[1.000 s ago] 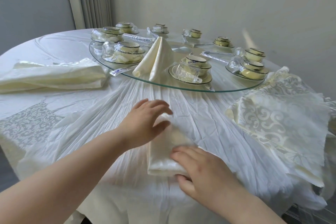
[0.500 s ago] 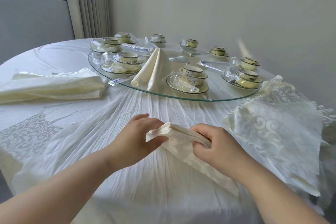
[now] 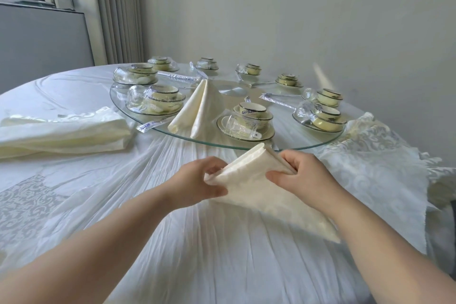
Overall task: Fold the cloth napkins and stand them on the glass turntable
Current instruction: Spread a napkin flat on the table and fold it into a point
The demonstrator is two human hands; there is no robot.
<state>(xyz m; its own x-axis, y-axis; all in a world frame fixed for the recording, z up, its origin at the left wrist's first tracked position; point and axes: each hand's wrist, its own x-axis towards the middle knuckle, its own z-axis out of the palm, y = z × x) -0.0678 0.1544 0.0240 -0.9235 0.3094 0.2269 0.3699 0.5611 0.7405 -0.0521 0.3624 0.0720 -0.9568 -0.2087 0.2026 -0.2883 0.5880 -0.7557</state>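
A cream napkin (image 3: 251, 181), folded into a soft triangle, is held over the crumpled white tablecloth (image 3: 148, 217), near the rim of the round glass turntable (image 3: 222, 143). The left hand (image 3: 197, 181) pinches its near corner. The right hand (image 3: 304, 175) grips the upper folds, and the long point slopes down past that wrist. A cone napkin (image 3: 202, 108) stands on the turntable among wrapped bowls (image 3: 254, 112). Behind is a plain grey wall (image 3: 296, 20).

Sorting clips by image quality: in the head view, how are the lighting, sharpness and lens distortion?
Head view: soft daylight with no hard shadows; one pale light streak crosses the wall; the held napkin smears at its lower corner, likely motion blur, while the glass turntable is sharp; wide-angle distortion bows the rim of the table.
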